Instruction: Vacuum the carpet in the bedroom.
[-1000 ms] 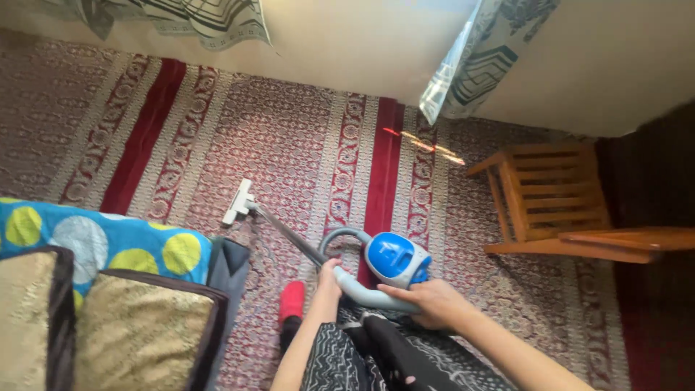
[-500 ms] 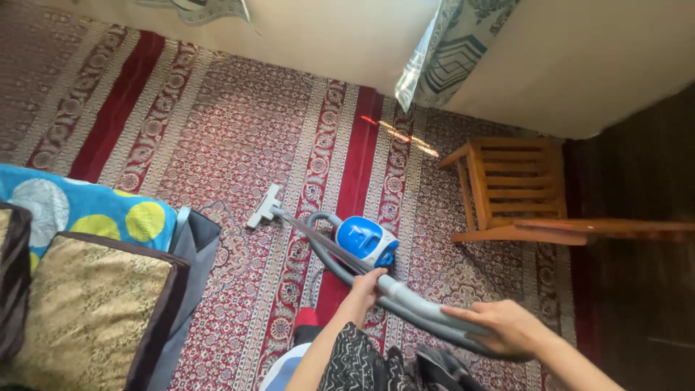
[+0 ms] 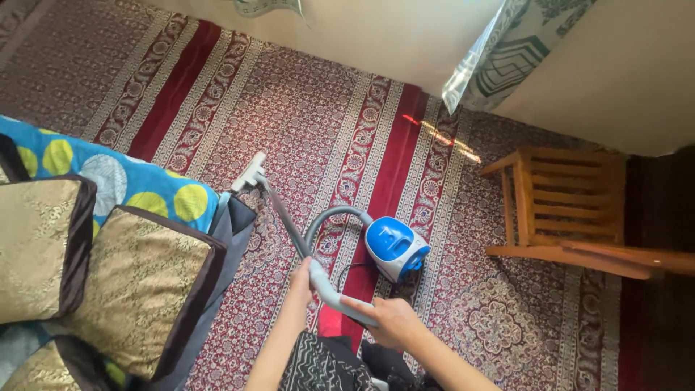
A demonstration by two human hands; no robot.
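- Gripping noted on both hands: left hand [image 3: 300, 279] closed around the grey wand [image 3: 284, 217] where wand meets hose; right hand [image 3: 384, 318] wrapped on the grey hose handle [image 3: 340, 300] lower down, fingers curled over it.
- One canister vacuum [image 3: 394, 246], blue top, white-grey base, sits on the red patterned carpet [image 3: 304, 116] just ahead of the hands, on a plain red stripe.
- One grey hose [image 3: 329, 217] arcs from the canister up and back to the handle.
- One white floor nozzle [image 3: 250, 171] at the wand's far end, flat on the carpet, just beside the corner of the blue cover with yellow and grey dots [image 3: 123, 185].
- Two gold patterned cushions [image 3: 137, 289] with dark borders fully seen on the left, side by side; a third shows partly at the bottom left corner.
- One wooden chair [image 3: 557, 203] lies tipped on its side at right, well apart from the canister.
- Two patterned curtain hems [image 3: 507, 58] hang along the pale wall at top.
- Open carpet: wide band between nozzle and wall; narrower band between canister and chair. Left edge closed off by bedding.
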